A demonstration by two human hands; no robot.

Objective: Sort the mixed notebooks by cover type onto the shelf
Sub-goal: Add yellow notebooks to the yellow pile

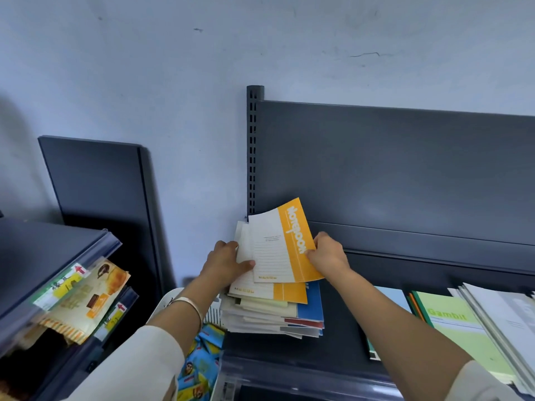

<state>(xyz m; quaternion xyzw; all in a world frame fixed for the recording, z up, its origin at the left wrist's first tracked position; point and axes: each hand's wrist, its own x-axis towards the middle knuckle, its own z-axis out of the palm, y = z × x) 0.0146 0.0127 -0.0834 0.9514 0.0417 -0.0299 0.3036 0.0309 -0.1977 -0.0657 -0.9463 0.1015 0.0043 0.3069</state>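
At the left end of the dark grey shelf (347,351): one mixed stack of notebooks (278,316), covers orange, blue, red and pale, edges uneven.

Item in hand: orange-and-white notebook (283,244), tilted up off the stack's top, spine band to the right, lined panel to the left. A few pale covers stand just behind it.

Hands: left hand (225,263) grips the notebook's left edge, thumb across the cover, fingers behind the pale covers. Right hand (327,254) pinches the orange spine edge. Both are closed on the notebook, which lies between them.

Step, as judged: picking one notebook off the mixed stack and reading its cover type — the sort looks well short of done, with most of the stack unsorted.

Sorted groups, apparently: green Gambit notebook (457,328) and grey-white notebooks (503,316), further right on the same shelf, well apart from the stack.

Next move calls for: separating the orange notebook from the pale ones behind, then carrying it rightward to a matching pile — or bare shelf between.
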